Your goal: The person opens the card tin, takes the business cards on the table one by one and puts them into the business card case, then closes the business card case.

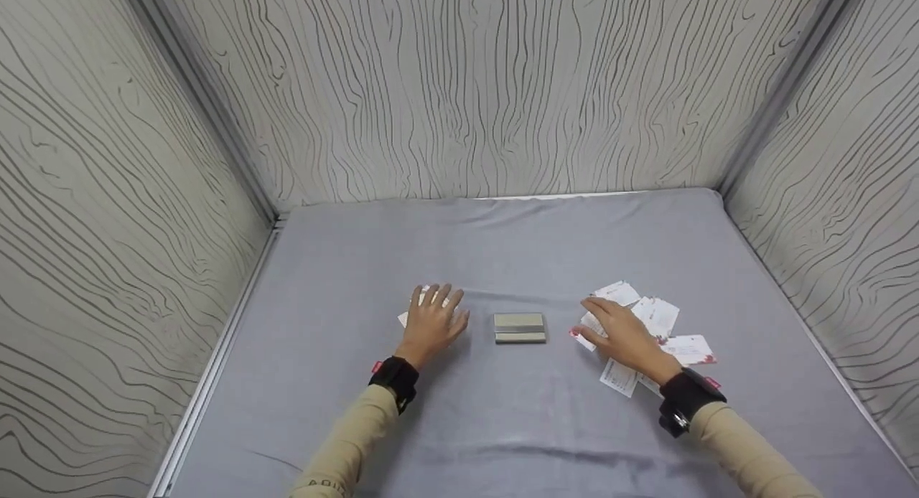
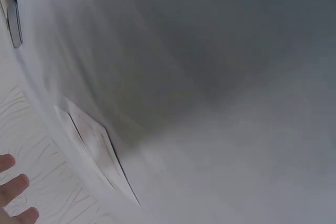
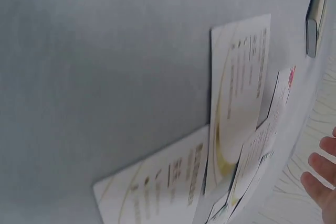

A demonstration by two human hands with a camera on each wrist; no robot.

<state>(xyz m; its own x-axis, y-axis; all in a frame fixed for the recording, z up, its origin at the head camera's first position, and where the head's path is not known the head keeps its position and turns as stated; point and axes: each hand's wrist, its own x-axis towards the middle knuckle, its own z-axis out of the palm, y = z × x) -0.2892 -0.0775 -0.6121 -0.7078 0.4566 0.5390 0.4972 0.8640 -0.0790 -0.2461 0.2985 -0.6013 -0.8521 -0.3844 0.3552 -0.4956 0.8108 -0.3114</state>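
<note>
Both left grip [image 1: 432,320] and right grip [image 1: 622,336] are reaching loose-fingered over white rectangular paper cards [image 1: 657,314] flanking a flat silver-beige rectangular case [image 1: 520,328], so imo pinching edges is looking smartest.

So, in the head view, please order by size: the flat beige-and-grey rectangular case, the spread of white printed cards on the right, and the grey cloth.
1. Grey cloth
2. Spread of cards, partly hidden by the right hand
3. Case
</note>
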